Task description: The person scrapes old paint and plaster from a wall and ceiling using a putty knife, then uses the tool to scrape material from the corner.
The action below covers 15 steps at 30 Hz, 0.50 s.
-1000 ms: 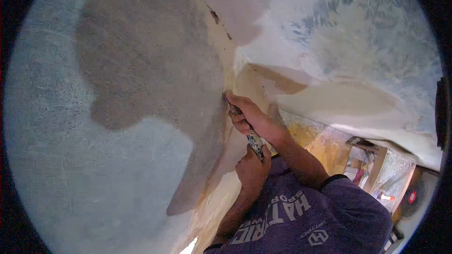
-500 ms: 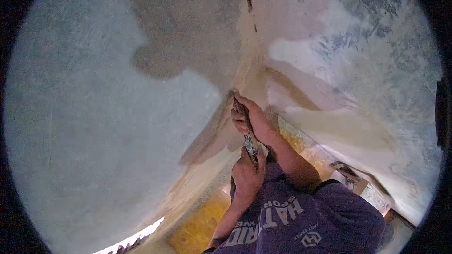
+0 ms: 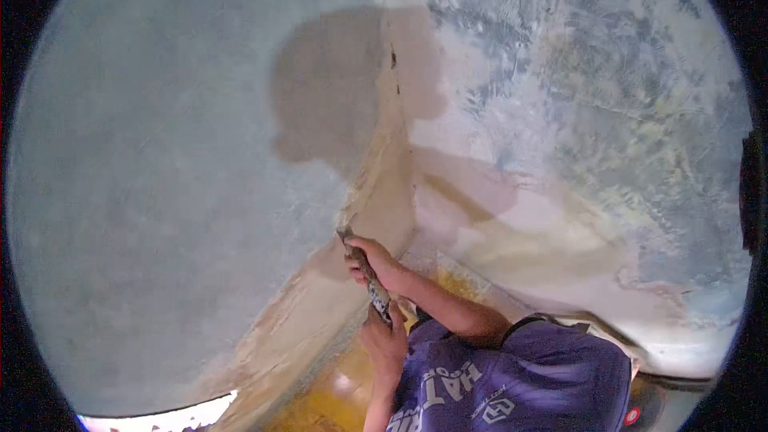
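Observation:
A slim dark tool (image 3: 378,296) with pale spatters on its handle slants across the lower middle of the view. Near its upper end, my right hand (image 3: 371,262) is closed around it. Lower down, my left hand (image 3: 386,342) grips the handle's bottom end. The tool's tip meets the edge between the grey-green left wall (image 3: 176,192) and the tan strip (image 3: 308,292) beside it. How firmly the tip presses there cannot be made out.
A mottled blue-white wall (image 3: 576,104) rises on the right. Small dark gaps mark the vertical corner seam (image 3: 393,58). Yellow surface (image 3: 340,384) shows below. My purple shirt (image 3: 552,364) fills the lower right. Bright light enters at the lower left.
Both hands and the tool have shifted left and down in the view, with the tip now lower along the left wall's edge. The camera view and the head's shadow have also shifted.

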### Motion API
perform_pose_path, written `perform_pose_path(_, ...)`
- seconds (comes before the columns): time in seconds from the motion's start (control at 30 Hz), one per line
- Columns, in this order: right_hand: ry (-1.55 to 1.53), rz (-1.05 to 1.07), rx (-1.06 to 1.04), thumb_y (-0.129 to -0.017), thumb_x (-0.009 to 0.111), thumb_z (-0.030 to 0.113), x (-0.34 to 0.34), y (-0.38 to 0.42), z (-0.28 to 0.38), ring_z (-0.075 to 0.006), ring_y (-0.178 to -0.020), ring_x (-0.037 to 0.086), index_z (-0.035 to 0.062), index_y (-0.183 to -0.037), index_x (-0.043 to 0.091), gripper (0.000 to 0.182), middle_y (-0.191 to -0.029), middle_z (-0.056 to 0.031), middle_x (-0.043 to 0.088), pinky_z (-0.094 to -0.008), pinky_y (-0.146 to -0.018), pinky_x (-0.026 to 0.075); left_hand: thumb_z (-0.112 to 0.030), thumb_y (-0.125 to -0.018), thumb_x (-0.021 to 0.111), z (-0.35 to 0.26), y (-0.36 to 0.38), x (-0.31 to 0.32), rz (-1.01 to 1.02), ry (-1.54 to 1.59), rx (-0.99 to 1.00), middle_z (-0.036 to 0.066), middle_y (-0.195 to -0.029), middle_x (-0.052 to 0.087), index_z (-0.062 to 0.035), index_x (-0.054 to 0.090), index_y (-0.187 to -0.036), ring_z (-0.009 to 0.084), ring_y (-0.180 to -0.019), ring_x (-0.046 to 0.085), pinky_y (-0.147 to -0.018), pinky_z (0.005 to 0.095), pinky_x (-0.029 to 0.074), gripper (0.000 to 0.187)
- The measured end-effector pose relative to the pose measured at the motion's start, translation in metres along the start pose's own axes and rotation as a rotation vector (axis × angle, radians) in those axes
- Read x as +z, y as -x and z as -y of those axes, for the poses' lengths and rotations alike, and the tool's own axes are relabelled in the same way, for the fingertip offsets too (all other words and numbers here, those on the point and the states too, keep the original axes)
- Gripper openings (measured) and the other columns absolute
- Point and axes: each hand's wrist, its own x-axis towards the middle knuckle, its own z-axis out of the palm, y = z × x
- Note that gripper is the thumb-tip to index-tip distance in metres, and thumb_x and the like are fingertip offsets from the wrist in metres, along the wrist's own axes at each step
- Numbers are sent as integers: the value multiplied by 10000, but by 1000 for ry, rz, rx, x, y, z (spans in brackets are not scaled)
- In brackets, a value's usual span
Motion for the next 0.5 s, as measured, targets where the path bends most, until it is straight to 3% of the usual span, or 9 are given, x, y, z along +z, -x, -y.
perform_pose_path(0.2, 60, -36, 56, -940, 547, 432, -5, 30, -42, -129, -453, 433, 148, -778, 435, 346, -606, 25, 444, -301, -417, 361, -252, -976, 536, -8, 47, -13, 0, -16, -37, 201, -636, 638, 54, 588, -886, 392, -622, 655, -555, 463, 481, 323)
perform_pose_path(0.4, 195, -150, -54, -976, 538, 441, -22, 59, -64, -155, -440, 446, 117, -835, 491, 357, -616, 2, 472, -309, -421, 368, -308, -979, 539, 11, 78, 1, -7, -128, -18, 243, -670, 633, 47, 594, -908, 440, -646, 639, -576, 508, 473, 366)
perform_pose_path(0.5, 132, -72, -61, -986, 521, 470, -20, 84, -59, -155, -465, 473, 115, -885, 523, 369, -640, -4, 486, -304, -435, 384, -340, -974, 549, 16, 88, 7, 45, -152, -5, 271, -702, 630, 40, 594, -938, 468, -663, 627, -586, 531, 467, 384)
